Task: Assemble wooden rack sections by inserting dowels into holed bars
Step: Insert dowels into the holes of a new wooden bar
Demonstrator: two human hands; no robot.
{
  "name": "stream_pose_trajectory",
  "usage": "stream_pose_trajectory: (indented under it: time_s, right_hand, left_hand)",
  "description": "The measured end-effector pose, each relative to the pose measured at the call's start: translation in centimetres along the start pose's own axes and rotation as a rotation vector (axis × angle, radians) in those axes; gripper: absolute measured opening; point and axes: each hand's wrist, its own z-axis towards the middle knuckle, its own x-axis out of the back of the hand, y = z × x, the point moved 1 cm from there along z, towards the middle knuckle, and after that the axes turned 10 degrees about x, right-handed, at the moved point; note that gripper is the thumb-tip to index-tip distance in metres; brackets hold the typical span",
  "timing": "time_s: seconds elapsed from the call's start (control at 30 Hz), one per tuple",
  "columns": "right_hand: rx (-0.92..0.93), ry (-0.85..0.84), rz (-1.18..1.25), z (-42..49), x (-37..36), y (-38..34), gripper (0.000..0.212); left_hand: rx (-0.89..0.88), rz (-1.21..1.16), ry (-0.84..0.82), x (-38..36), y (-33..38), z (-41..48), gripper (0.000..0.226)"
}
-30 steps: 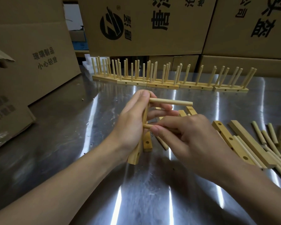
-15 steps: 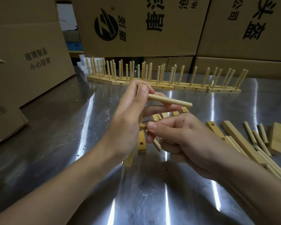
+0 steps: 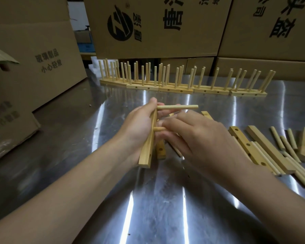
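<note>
My left hand (image 3: 139,127) grips a holed wooden bar (image 3: 147,148) upright on its edge above the metal table. One dowel (image 3: 177,107) sticks out sideways to the right from the bar's upper end. My right hand (image 3: 197,138) pinches a second dowel (image 3: 159,129) whose tip meets the bar lower down, at its middle. Most of that dowel is hidden under my fingers. Another holed bar (image 3: 161,149) lies on the table just behind the held one.
A row of finished rack sections (image 3: 181,88) with upright dowels stands at the back of the steel table (image 3: 165,208). Loose holed bars (image 3: 245,143) and dowels (image 3: 287,147) lie at the right. Cardboard boxes (image 3: 157,27) wall the back and left.
The held bar has tilted so its lower end shows more. My right hand has pushed the second dowel in toward the bar's middle hole. The upper dowel stays in place.
</note>
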Motion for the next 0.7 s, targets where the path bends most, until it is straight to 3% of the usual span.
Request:
stream_pose_trajectory:
  time_s: [0.17, 0.27, 0.5, 0.6, 0.7]
  right_hand:
    - [-0.105, 0.041, 0.406, -0.4, -0.9, 0.7, 0.026]
    - [-0.133, 0.079, 0.502, -0.5, -1.0, 0.7, 0.019]
    - [-0.274, 0.037, 0.828, -0.5, -1.2, 1.3, 0.025]
    - [-0.303, -0.007, 0.878, -0.4, -0.8, 1.2, 0.026]
    - [-0.276, 0.007, 0.726, -0.6, -0.7, 1.4, 0.023]
  left_hand:
    - [0.025, -0.109, -0.137, -0.3, -0.9, 0.2, 0.031]
    - [-0.025, -0.044, -0.14, -0.2, -1.4, 0.2, 0.031]
    - [-0.207, 0.172, -0.119, -0.4, -1.3, -0.2, 0.032]
    - [-0.24, 0.23, -0.154, -0.5, -1.2, -0.2, 0.032]
    - [-0.159, 0.216, -0.202, -0.5, -0.7, 0.5, 0.031]
